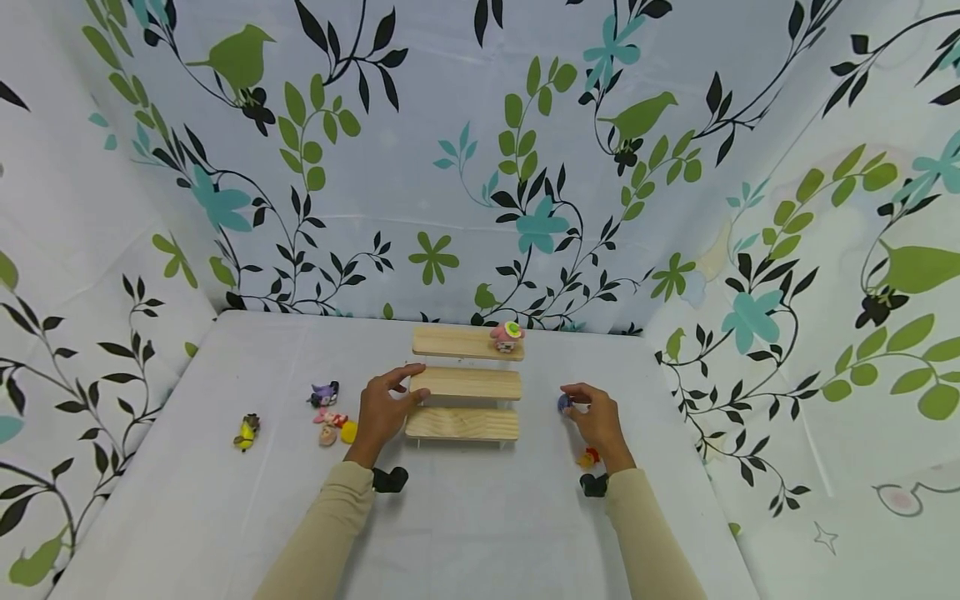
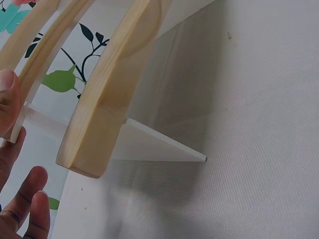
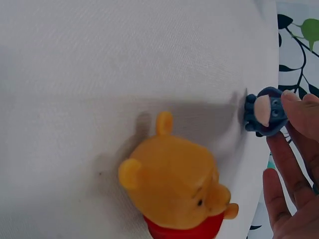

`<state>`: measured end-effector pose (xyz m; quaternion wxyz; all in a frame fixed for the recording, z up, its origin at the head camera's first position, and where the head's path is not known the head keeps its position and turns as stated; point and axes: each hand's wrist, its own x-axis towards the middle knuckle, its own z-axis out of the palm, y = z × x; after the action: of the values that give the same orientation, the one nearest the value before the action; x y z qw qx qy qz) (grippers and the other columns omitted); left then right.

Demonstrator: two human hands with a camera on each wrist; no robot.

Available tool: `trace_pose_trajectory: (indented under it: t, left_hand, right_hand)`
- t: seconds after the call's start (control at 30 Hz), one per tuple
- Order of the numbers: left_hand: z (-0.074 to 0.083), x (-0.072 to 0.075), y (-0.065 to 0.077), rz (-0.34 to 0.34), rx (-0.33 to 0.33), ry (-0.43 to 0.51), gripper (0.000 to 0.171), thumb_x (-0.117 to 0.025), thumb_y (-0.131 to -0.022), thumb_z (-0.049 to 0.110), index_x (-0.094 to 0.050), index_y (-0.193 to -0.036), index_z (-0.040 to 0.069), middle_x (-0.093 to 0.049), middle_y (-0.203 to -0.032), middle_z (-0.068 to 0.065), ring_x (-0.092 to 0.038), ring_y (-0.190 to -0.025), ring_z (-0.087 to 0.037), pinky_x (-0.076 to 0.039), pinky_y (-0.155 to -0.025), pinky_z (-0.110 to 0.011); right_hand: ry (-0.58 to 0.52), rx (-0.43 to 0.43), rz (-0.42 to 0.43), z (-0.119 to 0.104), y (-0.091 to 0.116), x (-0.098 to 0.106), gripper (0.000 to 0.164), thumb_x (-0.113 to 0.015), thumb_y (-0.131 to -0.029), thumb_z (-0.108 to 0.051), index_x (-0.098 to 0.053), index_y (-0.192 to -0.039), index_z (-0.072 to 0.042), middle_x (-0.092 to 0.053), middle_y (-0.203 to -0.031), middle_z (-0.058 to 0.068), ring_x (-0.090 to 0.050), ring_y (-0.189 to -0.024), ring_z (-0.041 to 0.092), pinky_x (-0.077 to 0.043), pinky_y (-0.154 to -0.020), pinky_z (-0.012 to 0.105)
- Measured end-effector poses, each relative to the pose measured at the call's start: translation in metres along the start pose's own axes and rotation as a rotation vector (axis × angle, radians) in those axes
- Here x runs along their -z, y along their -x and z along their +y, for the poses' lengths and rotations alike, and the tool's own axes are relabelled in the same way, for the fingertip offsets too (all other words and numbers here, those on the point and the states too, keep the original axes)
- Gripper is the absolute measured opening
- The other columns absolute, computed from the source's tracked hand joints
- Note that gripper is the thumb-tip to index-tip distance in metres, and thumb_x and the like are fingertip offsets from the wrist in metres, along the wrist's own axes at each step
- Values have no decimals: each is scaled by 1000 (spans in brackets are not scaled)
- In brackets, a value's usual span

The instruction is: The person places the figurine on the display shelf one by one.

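My left hand grips the left end of the middle step of a three-step wooden display stand. In the left wrist view its thumb and a finger lie on either side of that step, the other fingers apart. On the right, my right hand pinches a small blue donkey figurine between thumb and fingers, at or close to the tabletop. Nearer the wrist is a yellow bear figurine in a red shirt. A pink figurine with a green and yellow top stands on the stand's highest step.
Left of the stand lie a purple figurine, a pink one, a beige one and a yellow round one. Farther left is a yellow and dark figurine. Patterned cloth hangs behind the white table.
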<state>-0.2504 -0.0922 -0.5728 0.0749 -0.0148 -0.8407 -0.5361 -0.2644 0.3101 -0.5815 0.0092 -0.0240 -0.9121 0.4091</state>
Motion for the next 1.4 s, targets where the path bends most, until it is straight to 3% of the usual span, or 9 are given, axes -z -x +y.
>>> trace_pose_trajectory:
  t: [0.47, 0.9, 1.4]
  left_hand:
    - [2, -1, 0, 4, -3, -13, 46, -84, -93, 30, -73, -138, 26, -71, -142, -5, -65, -109, -32, -46, -91, -43]
    - [-1, -1, 0, 1, 0, 12, 46, -85, -92, 33, -74, -136, 27, -70, -143, -4, -65, -110, -34, -47, -89, -42]
    - [-2, 0, 0, -4, 17, 3, 44, -84, -92, 33, -74, -135, 30, -70, -144, -1, -65, -111, -32, -48, -90, -43]
  right_hand:
    - [22, -13, 25, 5, -7, -7, 44, -80, -92, 2, -73, -133, -13, -72, -134, 11, -67, -123, 33, -51, -111, 53]
    - [18, -63, 38, 9, -5, -12, 45, -85, -89, -3, -73, -132, -9, -75, -127, 13, -67, -120, 33, -51, -110, 54]
    - [10, -18, 94, 7, -2, -16, 39, -85, -91, -8, -75, -128, -8, -78, -121, 14, -72, -114, 31, -55, -103, 51]
